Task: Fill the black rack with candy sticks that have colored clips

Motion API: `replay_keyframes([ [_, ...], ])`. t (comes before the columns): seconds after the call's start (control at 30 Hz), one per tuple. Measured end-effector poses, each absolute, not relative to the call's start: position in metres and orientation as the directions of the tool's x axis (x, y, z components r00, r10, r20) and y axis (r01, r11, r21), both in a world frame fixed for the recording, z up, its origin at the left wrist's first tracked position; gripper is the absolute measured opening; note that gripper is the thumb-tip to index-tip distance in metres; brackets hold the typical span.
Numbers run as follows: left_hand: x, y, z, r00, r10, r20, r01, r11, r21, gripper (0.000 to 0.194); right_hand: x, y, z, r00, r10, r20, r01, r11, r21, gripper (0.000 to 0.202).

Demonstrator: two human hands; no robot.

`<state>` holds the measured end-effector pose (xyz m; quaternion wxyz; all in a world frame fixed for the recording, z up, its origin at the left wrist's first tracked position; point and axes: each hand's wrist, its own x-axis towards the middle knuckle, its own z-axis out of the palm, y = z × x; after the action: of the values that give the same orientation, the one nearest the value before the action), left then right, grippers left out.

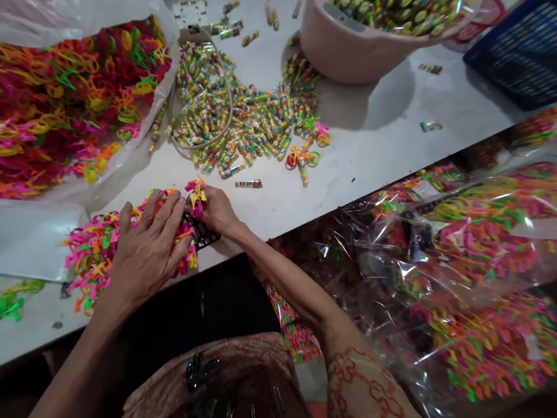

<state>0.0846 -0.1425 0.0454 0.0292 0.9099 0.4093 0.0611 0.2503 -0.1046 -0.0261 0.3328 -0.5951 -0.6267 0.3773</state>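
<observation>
My left hand (151,241) lies with its fingers spread over a dense patch of bright plastic pieces (95,252) in pink, green, orange and yellow. Just to its right, my right hand (218,211) is closed, pinching a few small pink and yellow plastic pieces (198,198). The exact shape of these pieces is too small to make out. Part of a black plastic grid (204,234) shows under the right hand, at the table's near edge. Most of that grid is covered by the pieces and the hands.
A pile of small candy-filled tubes (248,122) spreads behind my hands, with a wire hoop (230,106) on it. Beyond stand a pink basin (346,56) and a blue basket (532,57). A white bag (149,147) holds more plastic pieces at left; filled clear bags (502,228) lie right.
</observation>
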Motion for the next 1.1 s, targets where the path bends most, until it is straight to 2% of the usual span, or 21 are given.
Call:
replay_keyframes([
  [0.07,0.085,-0.142,0.046,0.656,0.753,0.059,0.743,-0.657,0.124,0.062,0.251,-0.104,-0.023,-0.135,0.987,-0.081,0.617,0.02,-0.787,0.007],
  [0.17,0.084,-0.141,0.048,0.664,0.747,0.047,0.733,-0.661,0.157,0.062,0.24,-0.105,-0.014,-0.215,0.972,-0.098,0.715,0.088,-0.694,0.013],
  [0.37,0.081,-0.139,0.047,0.674,0.735,0.072,0.715,-0.674,0.187,0.059,0.249,-0.105,0.011,-0.201,0.968,-0.152,0.759,0.056,-0.649,0.017],
  [0.43,0.08,-0.139,0.046,0.674,0.733,0.086,0.711,-0.676,0.193,0.059,0.287,-0.109,0.022,-0.095,0.986,-0.134,0.785,-0.009,-0.62,0.021],
  [0.53,0.08,-0.14,0.045,0.671,0.735,0.1,0.712,-0.675,0.193,0.059,0.362,-0.12,0.033,0.218,0.97,-0.105,0.823,-0.24,-0.515,0.023],
  [0.6,0.08,-0.141,0.045,0.673,0.734,0.098,0.712,-0.678,0.183,0.059,0.402,-0.125,0.033,0.443,0.884,-0.146,0.796,-0.463,-0.389,0.014],
  [0.67,0.08,-0.141,0.045,0.673,0.733,0.097,0.714,-0.678,0.172,0.058,0.423,-0.13,0.025,0.537,0.823,-0.187,0.764,-0.568,-0.306,0.011],
  [0.7,0.08,-0.141,0.045,0.671,0.735,0.099,0.716,-0.677,0.168,0.058,0.426,-0.133,0.019,0.544,0.814,-0.201,0.75,-0.58,-0.319,0.01],
  [0.77,0.08,-0.142,0.046,0.666,0.739,0.101,0.721,-0.673,0.167,0.058,0.42,-0.139,0.007,0.516,0.832,-0.203,0.689,-0.544,-0.479,0.008],
  [0.83,0.08,-0.141,0.046,0.663,0.743,0.092,0.726,-0.668,0.161,0.058,0.402,-0.148,-0.005,0.515,0.832,-0.205,0.515,-0.492,-0.702,0.004],
  [0.9,0.081,-0.141,0.046,0.663,0.745,0.076,0.731,-0.665,0.151,0.058,0.378,-0.159,-0.013,0.485,0.841,-0.239,0.289,-0.412,-0.864,0.01],
  [1.0,0.081,-0.14,0.047,0.66,0.749,0.057,0.738,-0.66,0.14,0.058,0.342,-0.172,-0.016,0.308,0.908,-0.282,0.015,-0.301,-0.953,0.023],
  [1.1,0.082,-0.14,0.049,0.65,0.759,0.042,0.748,-0.648,0.141,0.058,0.311,-0.179,-0.015,0.143,0.948,-0.285,-0.127,-0.268,-0.955,0.029],
])
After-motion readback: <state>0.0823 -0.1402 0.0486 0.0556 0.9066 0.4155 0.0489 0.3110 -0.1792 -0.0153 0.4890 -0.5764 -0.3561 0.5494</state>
